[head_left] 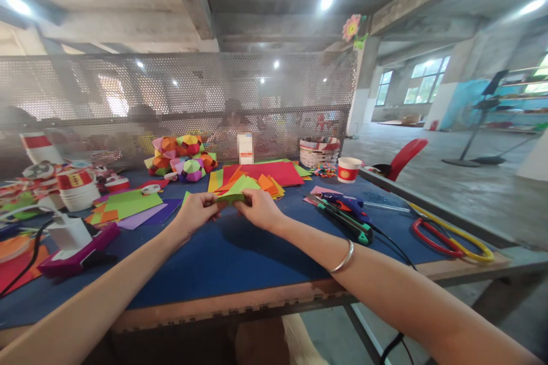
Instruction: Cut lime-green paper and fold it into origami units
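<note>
Between my two hands is a piece of green paper (237,187), partly folded, held up above the blue table top. My left hand (197,212) pinches its left edge, thumb and fingers pressed together. On the other side my right hand (260,209), below a silver bangle (343,256), grips the right edge the same way. Just behind the paper lie orange folded pieces (269,184) and a stack of red sheets (282,174) over yellow and green ones. The fingertips hide part of the folds.
At right lie a utility knife (342,218), a glue gun (349,203) and scissors (454,239). Behind them stand a paper cup (349,170) and a basket (319,153). Left are folded paper balls (182,158), loose sheets (133,208) and a purple power strip (79,251).
</note>
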Action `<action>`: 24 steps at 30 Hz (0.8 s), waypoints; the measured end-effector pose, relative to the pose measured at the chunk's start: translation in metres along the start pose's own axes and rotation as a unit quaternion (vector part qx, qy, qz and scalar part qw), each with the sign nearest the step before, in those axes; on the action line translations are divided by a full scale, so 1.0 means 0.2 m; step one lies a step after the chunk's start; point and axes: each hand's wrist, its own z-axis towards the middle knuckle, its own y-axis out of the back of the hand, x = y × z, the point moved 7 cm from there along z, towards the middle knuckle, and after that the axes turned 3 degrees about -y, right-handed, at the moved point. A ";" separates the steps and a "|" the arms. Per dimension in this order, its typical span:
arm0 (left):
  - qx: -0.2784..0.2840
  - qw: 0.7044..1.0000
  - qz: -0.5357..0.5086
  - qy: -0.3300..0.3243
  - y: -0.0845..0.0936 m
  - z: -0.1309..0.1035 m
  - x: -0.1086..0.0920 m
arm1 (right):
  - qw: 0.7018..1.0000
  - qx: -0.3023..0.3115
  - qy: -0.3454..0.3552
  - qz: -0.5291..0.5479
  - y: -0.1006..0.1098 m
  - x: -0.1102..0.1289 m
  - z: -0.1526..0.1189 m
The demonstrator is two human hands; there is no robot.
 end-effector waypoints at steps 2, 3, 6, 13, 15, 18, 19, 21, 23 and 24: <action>-0.009 1.000 0.017 -0.012 0.02 0.01 -0.01 | 1.000 0.000 -0.012 -0.001 0.01 0.00 0.00; -0.010 0.999 0.028 -0.015 0.02 0.01 -0.01 | 1.000 0.001 -0.018 -0.001 0.01 0.00 0.00; -0.008 0.998 0.055 -0.017 0.03 0.02 0.00 | 1.000 -0.003 -0.024 -0.009 0.02 0.00 0.00; -0.013 0.996 0.087 -0.026 0.04 0.02 -0.01 | 1.000 -0.010 -0.018 -0.011 0.02 -0.01 0.01; -0.018 0.995 0.093 -0.029 0.04 0.02 -0.01 | 1.000 -0.011 -0.017 -0.007 0.02 -0.02 0.01; -0.021 0.995 0.094 -0.029 0.03 0.02 -0.02 | 1.000 -0.011 -0.014 0.002 0.01 -0.04 0.01; -0.020 0.995 0.093 -0.029 0.03 0.02 -0.02 | 1.000 -0.011 -0.014 0.005 0.01 -0.04 0.01; -0.016 0.995 0.091 -0.027 0.03 0.02 -0.02 | 1.000 -0.014 -0.014 0.012 0.01 -0.06 0.02; -0.012 0.996 0.089 -0.026 0.02 0.02 -0.01 | 0.999 -0.022 -0.014 0.023 0.02 -0.07 0.02; -0.009 0.996 0.089 -0.026 0.02 0.02 -0.01 | 0.999 -0.026 -0.016 0.030 0.02 -0.07 0.03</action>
